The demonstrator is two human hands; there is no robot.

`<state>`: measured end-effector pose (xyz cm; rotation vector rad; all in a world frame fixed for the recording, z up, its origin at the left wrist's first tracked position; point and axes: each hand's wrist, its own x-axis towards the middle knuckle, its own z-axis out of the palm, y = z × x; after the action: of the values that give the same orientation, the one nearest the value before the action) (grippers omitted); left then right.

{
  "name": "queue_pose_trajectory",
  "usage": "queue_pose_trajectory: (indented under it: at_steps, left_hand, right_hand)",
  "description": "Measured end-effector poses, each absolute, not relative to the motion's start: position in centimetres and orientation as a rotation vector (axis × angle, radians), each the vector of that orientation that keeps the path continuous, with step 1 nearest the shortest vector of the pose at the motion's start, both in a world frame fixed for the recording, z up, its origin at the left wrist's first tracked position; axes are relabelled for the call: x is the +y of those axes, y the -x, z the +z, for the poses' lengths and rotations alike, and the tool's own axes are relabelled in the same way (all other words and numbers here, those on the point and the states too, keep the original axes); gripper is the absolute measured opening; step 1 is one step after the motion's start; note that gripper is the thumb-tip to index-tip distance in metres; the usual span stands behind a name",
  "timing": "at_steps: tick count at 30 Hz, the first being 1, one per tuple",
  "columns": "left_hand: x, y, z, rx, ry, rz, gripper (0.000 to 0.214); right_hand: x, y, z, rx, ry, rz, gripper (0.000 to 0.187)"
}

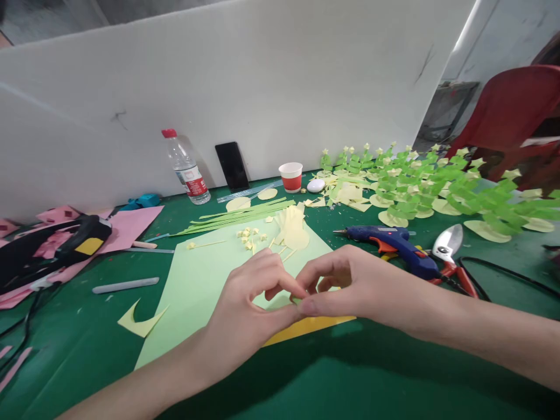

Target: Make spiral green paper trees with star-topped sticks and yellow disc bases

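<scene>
My left hand (249, 303) and my right hand (350, 286) meet fingertip to fingertip over a light green paper sheet (196, 291) on the green table. Both pinch a tiny piece of paper between thumbs and forefingers; it is too small to make out. A yellow sheet (306, 326) peeks out under the green one. Several small folded yellow bits (249, 234) and yellow paper strips (292, 227) lie on the far part of the sheet.
A blue glue gun (394, 242) and red-handled shears (450, 251) lie right. Green paper trees (437, 186) crowd the back right. A water bottle (186, 169), phone (231, 166), red cup (291, 176), green strips (236, 216), black glue gun (65, 245) and glue stick (125, 285) sit around.
</scene>
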<state>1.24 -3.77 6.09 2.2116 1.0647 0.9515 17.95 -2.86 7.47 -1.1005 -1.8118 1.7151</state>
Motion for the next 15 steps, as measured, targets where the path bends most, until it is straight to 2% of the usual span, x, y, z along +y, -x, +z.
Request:
queue_pose_trajectory:
  at_steps: [3,7,13,15]
  left_hand:
    - [-3.8,-1.2,6.1,0.959,-2.327,0.835,0.011]
    - [-4.0,-1.3,6.2,0.871,-2.336,0.721,0.022]
    - [-3.9,-1.5,6.3,1.079,-2.038,0.815,0.007]
    - [-3.9,-1.5,6.2,1.114,-1.947,0.824,0.008]
  right_hand:
    - [-2.5,-18.4,7.8,-1.959,1.167,1.659,0.014]
    - [-1.8,-19.1,8.0,-2.178,1.191,1.570,0.019]
    - [-1.8,-19.8,9.1,-2.335,1.151,1.566,0.024]
    - [-2.0,-19.7,9.2,-2.315,1.159,1.577,0.024]
